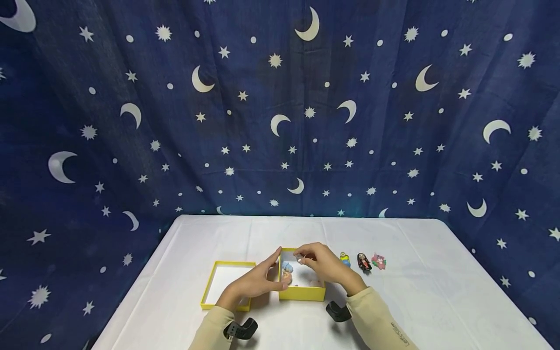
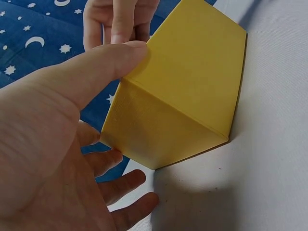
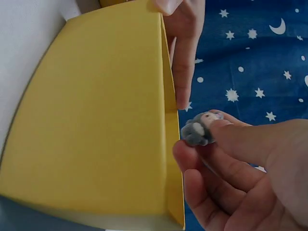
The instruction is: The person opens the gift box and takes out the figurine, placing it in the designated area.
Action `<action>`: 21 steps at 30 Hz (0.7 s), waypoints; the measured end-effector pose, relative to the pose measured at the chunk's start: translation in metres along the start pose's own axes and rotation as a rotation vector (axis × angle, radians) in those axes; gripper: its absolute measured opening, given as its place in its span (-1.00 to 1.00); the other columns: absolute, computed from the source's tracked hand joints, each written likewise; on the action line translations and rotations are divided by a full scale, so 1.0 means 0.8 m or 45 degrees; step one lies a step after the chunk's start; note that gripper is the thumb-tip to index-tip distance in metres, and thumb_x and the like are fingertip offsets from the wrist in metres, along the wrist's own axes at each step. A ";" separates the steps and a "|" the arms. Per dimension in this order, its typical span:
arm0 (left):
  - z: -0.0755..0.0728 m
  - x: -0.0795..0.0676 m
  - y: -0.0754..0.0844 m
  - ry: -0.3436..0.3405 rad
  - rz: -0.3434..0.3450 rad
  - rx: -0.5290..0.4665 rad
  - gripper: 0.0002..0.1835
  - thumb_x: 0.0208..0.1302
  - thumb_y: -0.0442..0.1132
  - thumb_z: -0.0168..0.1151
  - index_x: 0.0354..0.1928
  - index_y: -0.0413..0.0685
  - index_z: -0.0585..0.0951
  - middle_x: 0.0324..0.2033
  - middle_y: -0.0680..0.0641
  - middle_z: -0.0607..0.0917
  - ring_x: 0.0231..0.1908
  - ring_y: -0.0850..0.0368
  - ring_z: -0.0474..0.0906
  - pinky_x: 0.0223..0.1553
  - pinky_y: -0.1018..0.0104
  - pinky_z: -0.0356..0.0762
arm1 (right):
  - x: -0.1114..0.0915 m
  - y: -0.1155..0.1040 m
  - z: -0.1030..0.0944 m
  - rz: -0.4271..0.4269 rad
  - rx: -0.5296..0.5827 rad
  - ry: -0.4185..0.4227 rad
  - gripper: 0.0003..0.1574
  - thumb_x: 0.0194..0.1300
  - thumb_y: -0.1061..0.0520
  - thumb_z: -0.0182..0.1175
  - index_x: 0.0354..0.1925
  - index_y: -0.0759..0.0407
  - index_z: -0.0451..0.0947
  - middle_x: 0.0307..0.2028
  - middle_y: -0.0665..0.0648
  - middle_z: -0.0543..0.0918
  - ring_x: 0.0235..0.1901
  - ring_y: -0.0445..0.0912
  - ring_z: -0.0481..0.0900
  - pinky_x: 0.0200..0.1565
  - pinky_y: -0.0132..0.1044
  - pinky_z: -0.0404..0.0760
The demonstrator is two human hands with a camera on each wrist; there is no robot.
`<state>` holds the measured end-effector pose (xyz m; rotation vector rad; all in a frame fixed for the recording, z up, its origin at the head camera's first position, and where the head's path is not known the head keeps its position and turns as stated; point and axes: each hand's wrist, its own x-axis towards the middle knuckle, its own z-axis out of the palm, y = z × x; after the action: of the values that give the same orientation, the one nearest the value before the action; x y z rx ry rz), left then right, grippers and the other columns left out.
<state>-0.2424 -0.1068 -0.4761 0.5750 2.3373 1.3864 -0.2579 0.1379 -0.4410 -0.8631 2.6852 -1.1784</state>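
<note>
My right hand pinches a small grey figurine with a pale face between thumb and fingertips, over the far part of an open yellow box. Along the box's left side lies my left hand, fingers spread and nearly straight. Its thumb rests on the near rim, while the index finger reaches to the far left corner. Inside the white-lined box, a blue-topped figurine and an orange-pink figurine sit by the left wall. The near wall hides part of the box's floor.
Left of the box lies its yellow-rimmed lid, white inside up, partly behind my left forearm. To the right stand a yellow-and-blue figurine, a dark-haired figurine and a pink-and-green one. A starry curtain hangs behind the white table.
</note>
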 end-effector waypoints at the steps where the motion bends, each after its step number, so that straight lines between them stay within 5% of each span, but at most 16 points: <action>1: 0.000 -0.001 0.000 0.001 -0.001 0.001 0.12 0.24 -0.01 0.44 0.64 0.09 -0.11 0.60 -0.20 0.09 0.57 -0.22 0.08 0.53 -0.33 -0.05 | -0.002 0.001 0.000 0.005 0.021 0.007 -0.70 0.46 0.22 0.16 0.10 0.19 0.67 0.05 0.25 0.73 -0.09 -0.05 0.70 -0.04 -0.19 0.70; 21: 0.002 0.005 0.002 0.015 -0.028 0.074 0.13 0.21 -0.01 0.45 0.64 0.06 -0.08 0.61 -0.15 0.08 0.56 -0.17 0.11 0.55 -0.27 -0.01 | -0.050 0.016 -0.032 -0.047 0.273 0.176 -0.59 0.50 0.14 0.14 0.21 0.29 0.58 0.08 0.28 0.72 0.03 -0.17 0.69 0.07 -0.41 0.64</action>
<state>-0.2446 -0.1031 -0.4755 0.5572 2.3926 1.3196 -0.2376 0.1830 -0.4375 -0.8291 2.5905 -1.5531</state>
